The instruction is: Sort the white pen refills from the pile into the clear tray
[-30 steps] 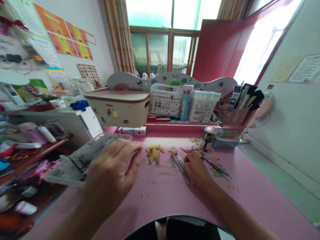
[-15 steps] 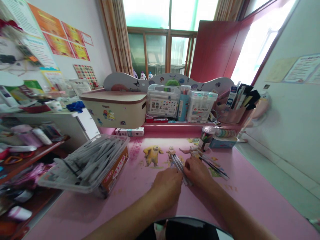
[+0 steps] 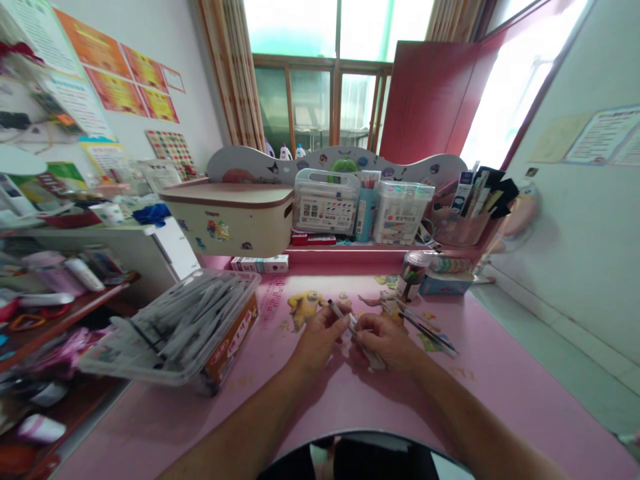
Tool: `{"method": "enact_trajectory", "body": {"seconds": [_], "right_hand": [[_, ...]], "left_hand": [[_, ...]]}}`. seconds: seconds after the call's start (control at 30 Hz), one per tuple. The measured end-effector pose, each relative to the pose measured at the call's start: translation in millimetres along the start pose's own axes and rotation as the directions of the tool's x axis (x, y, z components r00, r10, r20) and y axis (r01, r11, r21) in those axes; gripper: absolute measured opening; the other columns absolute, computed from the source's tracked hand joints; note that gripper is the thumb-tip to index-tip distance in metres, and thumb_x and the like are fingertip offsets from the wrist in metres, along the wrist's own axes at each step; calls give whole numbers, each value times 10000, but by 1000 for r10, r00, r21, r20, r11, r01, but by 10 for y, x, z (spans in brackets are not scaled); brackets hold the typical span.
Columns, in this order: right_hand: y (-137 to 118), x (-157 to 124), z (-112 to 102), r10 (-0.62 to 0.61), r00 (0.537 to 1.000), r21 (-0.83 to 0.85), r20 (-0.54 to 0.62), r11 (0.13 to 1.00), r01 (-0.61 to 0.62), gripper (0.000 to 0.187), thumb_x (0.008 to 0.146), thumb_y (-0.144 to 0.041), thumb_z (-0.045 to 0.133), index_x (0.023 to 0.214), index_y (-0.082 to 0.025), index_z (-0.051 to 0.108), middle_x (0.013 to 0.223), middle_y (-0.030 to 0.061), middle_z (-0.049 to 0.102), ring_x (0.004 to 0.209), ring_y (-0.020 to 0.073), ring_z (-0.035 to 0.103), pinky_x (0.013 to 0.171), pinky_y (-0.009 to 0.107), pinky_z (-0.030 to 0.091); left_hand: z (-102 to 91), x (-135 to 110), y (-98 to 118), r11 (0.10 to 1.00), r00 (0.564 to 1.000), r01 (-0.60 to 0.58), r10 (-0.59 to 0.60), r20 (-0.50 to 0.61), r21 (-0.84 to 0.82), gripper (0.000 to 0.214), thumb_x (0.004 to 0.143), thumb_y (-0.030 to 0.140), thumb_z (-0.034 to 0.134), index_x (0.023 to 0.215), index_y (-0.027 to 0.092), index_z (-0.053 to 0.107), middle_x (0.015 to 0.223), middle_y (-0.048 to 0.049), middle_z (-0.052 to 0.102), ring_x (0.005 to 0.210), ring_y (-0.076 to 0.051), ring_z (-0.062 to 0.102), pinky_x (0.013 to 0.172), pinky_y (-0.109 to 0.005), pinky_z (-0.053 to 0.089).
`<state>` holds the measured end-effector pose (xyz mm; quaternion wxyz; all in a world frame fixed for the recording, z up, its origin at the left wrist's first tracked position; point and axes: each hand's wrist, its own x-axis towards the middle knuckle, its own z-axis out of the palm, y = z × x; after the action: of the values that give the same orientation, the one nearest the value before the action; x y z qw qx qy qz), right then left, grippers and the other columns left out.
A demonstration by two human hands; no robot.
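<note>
Both hands meet over the middle of the pink desk (image 3: 500, 400). My left hand (image 3: 317, 340) pinches a grey pen (image 3: 336, 311) that points up and to the left. My right hand (image 3: 387, 343) is closed round a small bundle of grey pens (image 3: 367, 352) whose ends stick out toward the desk. The two hands touch at the fingertips. A clear plastic box full of grey pens (image 3: 185, 327) stands tilted at the desk's left edge, well left of my left hand.
Loose pens (image 3: 425, 330) lie right of my right hand, beside a round tin (image 3: 413, 275). A cream storage box (image 3: 233, 217), clear marker cases (image 3: 327, 207) and a pen holder (image 3: 475, 213) line the back shelf. Cluttered shelves stand at left.
My left hand left the pen box, crossed right to the bundle, and now lifts one pen from it. My right hand has raised the bundle slightly off the desk.
</note>
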<state>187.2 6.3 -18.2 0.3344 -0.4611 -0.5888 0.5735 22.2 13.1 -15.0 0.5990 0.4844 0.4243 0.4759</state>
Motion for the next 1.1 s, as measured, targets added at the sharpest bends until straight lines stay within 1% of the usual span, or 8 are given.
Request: {"method": "enact_trajectory", "body": {"seconds": [0.07, 0.17, 0.27, 0.37, 0.5, 0.67, 0.93, 1.1], "right_hand": [[12, -15, 80, 16, 994, 223, 107, 974, -39, 338, 789, -501, 622, 900, -205, 501, 629, -9, 644, 443, 123, 550, 426, 223, 385], [30, -6, 169, -20, 997, 353, 69, 936, -6, 319, 784, -463, 653, 906, -198, 526, 602, -37, 587, 428, 81, 476, 423, 193, 323], [29, 19, 210, -38, 998, 305, 46, 952, 22, 265, 776, -428, 665, 796, -180, 573, 538, -62, 458, 425, 57, 353, 415, 198, 225], [20, 35, 213, -62, 997, 252, 44, 967, 49, 317, 789, -490, 653, 740, -188, 572, 507, -74, 359, 427, 64, 268, 411, 224, 163], [18, 28, 194, -111, 993, 210, 30, 972, 102, 361, 810, -549, 627, 781, -192, 583, 504, -73, 344, 426, 71, 259, 411, 239, 150], [-13, 4, 194, -118, 993, 182, 30, 977, 111, 385, 812, -567, 621, 786, -186, 569, 489, -90, 310, 408, 61, 233, 408, 237, 141], [33, 44, 213, -129, 992, 116, -3, 985, 129, 293, 875, -489, 558, 798, -206, 543, 561, -71, 368, 458, 79, 293, 438, 226, 216], [-9, 50, 200, -243, 969, -159, -37, 959, 234, 237, 898, -374, 492, 738, -205, 535, 666, -9, 493, 609, 136, 442, 581, 262, 352]], "left_hand": [[0, -19, 46, 999, 999, -35, 35, -5, -18, 227, 755, 359, 692, 870, 170, 644, 703, 10, 591, 540, -87, 470, 513, -209, 368], [1, -38, 105, 996, 995, -94, 94, -25, -8, 201, 726, 339, 718, 770, 163, 633, 690, 2, 607, 595, -105, 515, 560, -221, 397], [2, -29, 123, 991, 990, -137, 137, -15, -6, 217, 740, 362, 707, 740, 167, 613, 640, 12, 592, 560, -112, 523, 563, -242, 401], [1, -11, 121, 986, 986, -165, 165, -7, -4, 234, 751, 377, 706, 736, 168, 600, 641, 15, 587, 546, -113, 526, 580, -258, 417], [2, -16, 130, 984, 984, -179, 180, 20, -19, 246, 765, 392, 702, 758, 164, 609, 644, 19, 566, 584, -125, 533, 606, -270, 445], [1, -29, 127, 980, 979, -199, 200, 26, -26, 225, 777, 361, 693, 737, 151, 622, 629, 18, 563, 596, -118, 516, 610, -257, 433], [-32, 6, 114, 981, 979, -194, 193, -62, -12, 203, 757, 338, 705, 709, 155, 633, 616, 22, 568, 594, -111, 512, 597, -236, 422], [-37, 22, 100, 986, 976, -163, 158, -153, -20, 195, 758, 339, 690, 723, 160, 622, 608, 25, 578, 567, -106, 513, 567, -224, 420]]}}
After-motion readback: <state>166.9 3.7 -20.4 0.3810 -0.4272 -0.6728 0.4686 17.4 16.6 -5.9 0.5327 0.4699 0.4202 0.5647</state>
